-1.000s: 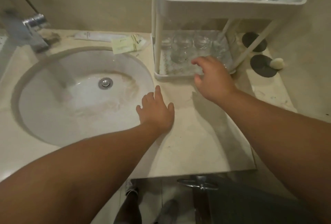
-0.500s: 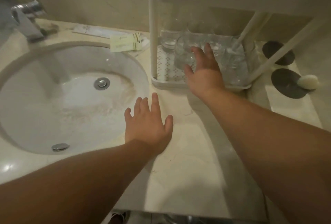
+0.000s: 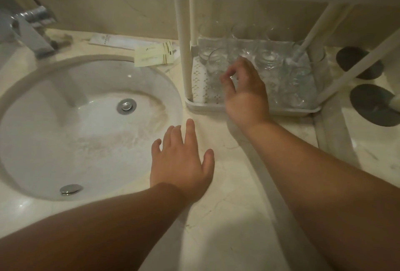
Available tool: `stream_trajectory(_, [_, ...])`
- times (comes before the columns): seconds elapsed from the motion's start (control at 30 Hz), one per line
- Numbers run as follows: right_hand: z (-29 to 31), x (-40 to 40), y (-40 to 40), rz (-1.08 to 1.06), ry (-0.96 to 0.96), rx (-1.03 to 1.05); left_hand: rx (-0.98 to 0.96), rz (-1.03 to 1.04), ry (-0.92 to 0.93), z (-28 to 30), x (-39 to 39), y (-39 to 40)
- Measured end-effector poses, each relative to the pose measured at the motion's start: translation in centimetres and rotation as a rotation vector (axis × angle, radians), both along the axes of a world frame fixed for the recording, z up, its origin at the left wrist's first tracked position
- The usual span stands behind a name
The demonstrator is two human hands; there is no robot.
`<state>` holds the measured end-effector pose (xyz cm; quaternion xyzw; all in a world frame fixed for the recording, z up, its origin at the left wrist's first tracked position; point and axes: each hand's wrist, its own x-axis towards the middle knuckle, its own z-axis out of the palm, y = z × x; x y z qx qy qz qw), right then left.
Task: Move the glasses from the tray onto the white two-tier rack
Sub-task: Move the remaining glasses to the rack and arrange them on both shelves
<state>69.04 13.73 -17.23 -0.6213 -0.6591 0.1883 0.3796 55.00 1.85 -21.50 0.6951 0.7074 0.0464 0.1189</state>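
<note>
Both hands are in view above a pale marble counter. The left hand lies flat on the counter just beside the rim of the round white sink, palm down, with its fingers straight and a little spread; it holds nothing. The right hand reaches into the lower tier of the white two-tier rack, and its fingers are curled over the rim of a clear glass that stands near the front left of that tier. The thumb and fingertips seem to touch the glass at its top, but the picture is blurred there, so I cannot tell if the grip is firm. Several other glasses stand close together on the same lower tier, behind and to the right of the hand. The lower tier rests on the counter to the right of the sink. Of the upper tier only the white underside shows at the top edge. A metal faucet stands at the far left behind the sink, and a small paper packet lies on the counter between the sink and the rack's leg. Two dark round coasters lie on the counter to the right of the rack.
</note>
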Motion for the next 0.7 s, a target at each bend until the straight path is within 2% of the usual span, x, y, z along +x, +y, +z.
stream_trajectory(0.7, [-0.9,-0.9,-1.7,0.038,-0.034,0.123,0.008,0.006,0.001,-0.1,0.0,0.1])
